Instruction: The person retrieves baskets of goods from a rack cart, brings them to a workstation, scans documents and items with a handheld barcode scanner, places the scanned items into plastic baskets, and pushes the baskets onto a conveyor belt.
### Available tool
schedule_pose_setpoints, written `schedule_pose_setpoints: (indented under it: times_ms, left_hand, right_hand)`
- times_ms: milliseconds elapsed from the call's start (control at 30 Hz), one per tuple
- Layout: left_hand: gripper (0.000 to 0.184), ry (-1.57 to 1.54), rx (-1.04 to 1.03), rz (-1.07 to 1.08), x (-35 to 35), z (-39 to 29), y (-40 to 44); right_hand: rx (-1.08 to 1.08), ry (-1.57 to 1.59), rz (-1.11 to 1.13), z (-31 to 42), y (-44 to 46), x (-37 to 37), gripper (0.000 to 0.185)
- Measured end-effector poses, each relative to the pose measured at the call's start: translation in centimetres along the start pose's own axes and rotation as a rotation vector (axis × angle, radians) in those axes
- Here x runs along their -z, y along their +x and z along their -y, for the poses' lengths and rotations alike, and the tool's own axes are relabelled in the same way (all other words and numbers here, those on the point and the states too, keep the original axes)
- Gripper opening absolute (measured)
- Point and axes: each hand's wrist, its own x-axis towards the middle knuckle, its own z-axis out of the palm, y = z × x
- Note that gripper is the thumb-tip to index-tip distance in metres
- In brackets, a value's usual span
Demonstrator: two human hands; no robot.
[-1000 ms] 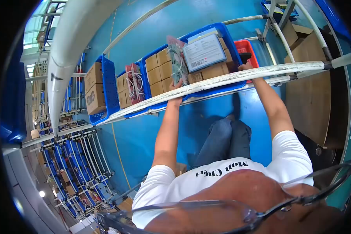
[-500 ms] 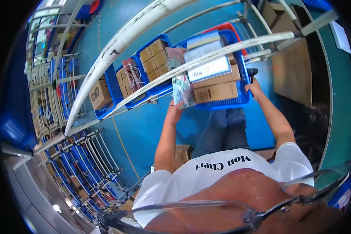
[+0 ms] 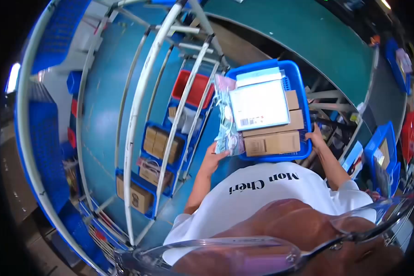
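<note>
A blue plastic basket (image 3: pixel 300 76) is held up in front of my white shirt. My left hand (image 3: pixel 212 158) grips its near left side, fingers against a printed plastic packet (image 3: pixel 226 131) that hangs over the rim and covers the grip in part. On the right, my right hand (image 3: pixel 315 139) is closed around the basket's rim; a small dark thing shows beside its fingers, too unclear to name. Inside lie brown cardboard boxes (image 3: pixel 272 143) and, on top, a white sheet with a barcode (image 3: pixel 260 103) in a clear sleeve.
To the left stands a white pipe rack (image 3: pixel 132 133) holding blue baskets of boxes and a red basket (image 3: pixel 193 89). A green-topped table (image 3: pixel 303 41) runs across the back right. More blue baskets (image 3: pixel 382 152) sit at the right. The floor (image 3: pixel 108 92) is blue.
The blue basket has come off the rack and nearer my body, held in both hands. My view has turned right, so the rack now lies to the left.
</note>
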Motion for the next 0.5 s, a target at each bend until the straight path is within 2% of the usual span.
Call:
schedule_pose_setpoints:
  times_ms: [33, 100, 167, 200, 233, 267, 333, 367, 400, 433, 500]
  left_hand:
    - [0.056, 0.116, -0.019, 0.077, -1.9, -2.8, 1.1]
    - [0.074, 0.191, -0.115, 0.211, -5.7, -8.0, 4.1]
    - [0.091, -0.089, -0.343, 0.376, -11.4, -11.9, 6.4]
    - [0.096, -0.055, -0.438, 0.352, -13.0, -11.8, 8.7]
    - [0.090, -0.027, -0.499, 0.240, -15.3, -12.0, 9.5]
    - [0.087, 0.055, -0.490, 0.151, -16.5, -10.9, 11.5]
    - [0.090, 0.114, -0.273, 0.018, -18.1, -6.4, 15.7]
    - [0.095, 0.107, -0.072, 0.009, -19.2, -4.6, 17.4]
    - [0.099, 0.244, -0.029, -0.009, -20.9, -3.1, 18.1]
    - [0.099, 0.228, 0.017, 0.019, -22.8, -1.9, 18.9]
    - [0.079, 0.163, -0.003, 0.077, -27.2, -1.7, 20.2]
  right_hand:
    - [0.064, 0.007, -0.036, 0.4, -0.7, 1.6, 0.053]
    - [0.148, 0.227, -0.053, 0.8, -1.4, 3.7, 0.041]
    - [0.215, 0.319, -0.113, 2.2, -1.6, 3.7, 0.035]
    - [0.250, 0.388, -0.150, 3.1, -0.8, 3.9, 0.031]
    - [0.293, 0.453, -0.186, 4.4, -0.1, 3.9, 0.026]
    - [0.320, 0.528, -0.231, 4.4, 1.7, 3.9, 0.026]
    - [0.352, 0.664, -0.329, 5.7, 4.9, 2.7, 0.027]
    - [0.381, 0.697, -0.349, 5.6, 6.7, 2.1, 0.027]
    - [0.335, 0.743, -0.304, 6.6, 7.5, 1.2, 0.027]
    - [0.268, 0.790, -0.261, 6.9, 8.2, 1.1, 0.028]
    - [0.118, 0.780, -0.080, 4.7, 12.3, 1.5, 0.030]
